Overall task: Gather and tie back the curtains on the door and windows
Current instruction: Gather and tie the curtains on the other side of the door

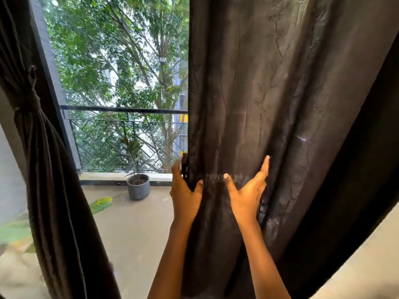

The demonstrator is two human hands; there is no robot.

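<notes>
A dark brown curtain (269,93) hangs loose over the right half of the glass door. My left hand (185,190) wraps around its left edge, fingers behind the cloth and thumb in front. A little to the right, my right hand (248,190) presses on the front of the same curtain, thumb spread and fingers tucked into a fold. On the far left a second dark curtain (49,169) is bunched together and bound by a knotted tie (30,98).
Through the door glass lies a balcony floor (133,229) with a grey ribbed pot (138,186) holding a small plant, a black metal railing (121,126) and trees beyond. The dark door frame (54,100) runs down the left. A pale wall (371,266) shows at bottom right.
</notes>
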